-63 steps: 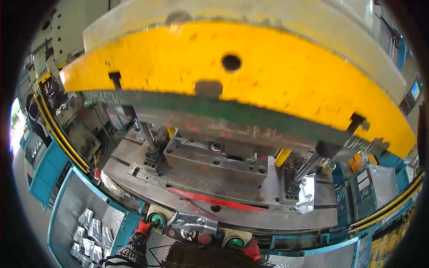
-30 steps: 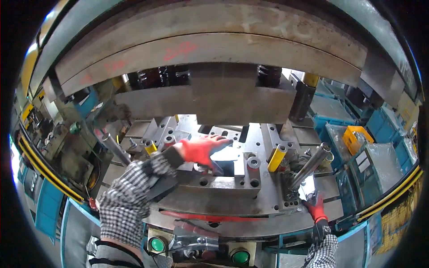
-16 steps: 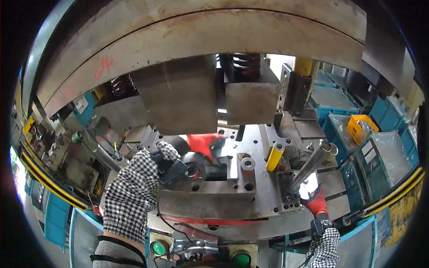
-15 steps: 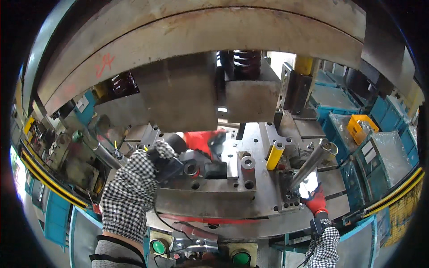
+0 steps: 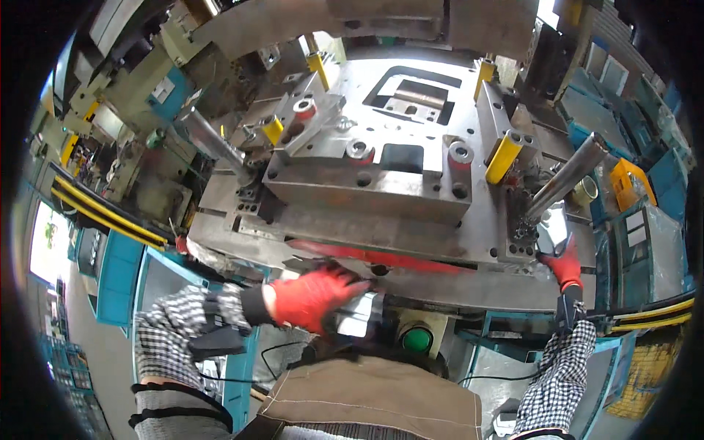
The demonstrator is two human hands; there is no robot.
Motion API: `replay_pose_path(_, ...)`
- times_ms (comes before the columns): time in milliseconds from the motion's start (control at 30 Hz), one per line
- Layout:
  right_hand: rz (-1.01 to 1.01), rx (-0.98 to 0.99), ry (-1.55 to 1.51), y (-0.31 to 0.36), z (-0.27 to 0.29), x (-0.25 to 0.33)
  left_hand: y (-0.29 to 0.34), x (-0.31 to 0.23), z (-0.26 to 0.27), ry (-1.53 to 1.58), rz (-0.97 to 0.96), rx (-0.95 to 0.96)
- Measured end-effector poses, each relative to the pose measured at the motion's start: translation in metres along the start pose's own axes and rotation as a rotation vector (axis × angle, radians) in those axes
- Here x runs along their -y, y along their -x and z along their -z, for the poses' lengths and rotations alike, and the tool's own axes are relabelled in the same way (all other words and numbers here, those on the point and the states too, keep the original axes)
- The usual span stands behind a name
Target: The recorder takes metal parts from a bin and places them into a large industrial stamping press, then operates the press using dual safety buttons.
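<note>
My left hand [image 5: 312, 297], in a red glove with dark fingertips, is smeared by motion in front of the press bed's near edge. A small bright sheet-metal piece [image 5: 356, 317] shows at its curled fingers; its outline is blurred. My right hand [image 5: 565, 265], also red-gloved, pinches a shiny sheet-metal piece [image 5: 554, 229] beside the right guide post [image 5: 568, 180]. Between and beyond my hands lies the lower die [image 5: 367, 192], a steel block with round collars and a dark rectangular recess. Neither hand touches the die block.
Yellow cylinders [image 5: 504, 158] and a left guide post [image 5: 216, 147] rise from the bed. The upper press block [image 5: 396, 26] hangs at the back. A green button [image 5: 416, 337] sits near my body. Teal bins and an orange crate [image 5: 632, 183] stand at right.
My left hand has come out from the die toward my body. My right hand still holds its metal piece by the guide post. The view has tipped downward, showing more of the die.
</note>
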State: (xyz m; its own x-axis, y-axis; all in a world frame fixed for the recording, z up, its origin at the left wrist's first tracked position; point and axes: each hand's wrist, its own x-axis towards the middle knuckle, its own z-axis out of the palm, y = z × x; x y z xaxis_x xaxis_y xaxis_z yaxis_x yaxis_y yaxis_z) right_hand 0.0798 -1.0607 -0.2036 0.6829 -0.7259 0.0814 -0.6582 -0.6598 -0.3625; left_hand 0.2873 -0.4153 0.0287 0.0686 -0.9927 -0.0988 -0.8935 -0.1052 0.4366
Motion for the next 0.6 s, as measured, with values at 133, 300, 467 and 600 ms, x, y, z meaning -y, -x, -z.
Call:
replay_pose_path(133,-0.057,0.088,-0.284,0.038,0.038,0.007,-0.006,0.034,-0.133,-0.305,0.222,-0.023)
replay_pose_path(300,-0.04,0.066,-0.531,0.108,0.083,-0.041,-0.021,0.085,-0.22,-0.582,0.266,-0.006)
replay_pose_path(467,0.15,0.229,-0.689,0.171,0.107,-0.022,-0.011,0.083,-0.206,-0.443,0.231,0.033)
replay_pose_path(600,0.429,0.246,-0.565,0.2,0.144,0.127,-0.007,0.086,-0.206,-0.477,0.216,0.079)
